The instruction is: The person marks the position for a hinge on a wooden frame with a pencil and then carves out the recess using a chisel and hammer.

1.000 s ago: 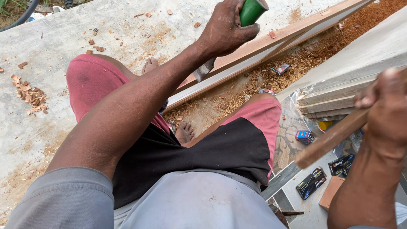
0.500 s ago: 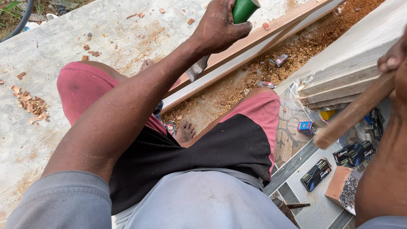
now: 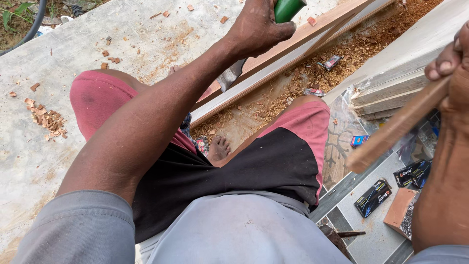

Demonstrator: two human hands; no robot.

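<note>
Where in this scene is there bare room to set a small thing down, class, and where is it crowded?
Bare concrete slab lies free between the heap of wood chips and the long planks. Crowded: the sawdust strip beside the planks, and the lower right corner, where small boxes lie. The left hand grips a green-handled tool; the right hand holds a wooden stick.

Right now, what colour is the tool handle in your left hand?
Green handle, gripped by the left hand; head view.

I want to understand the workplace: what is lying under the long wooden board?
Under the long wooden board lie sawdust and small wrappers on concrete. The left hand, holding a green-handled tool, and the forearm cover part of the board.
</note>
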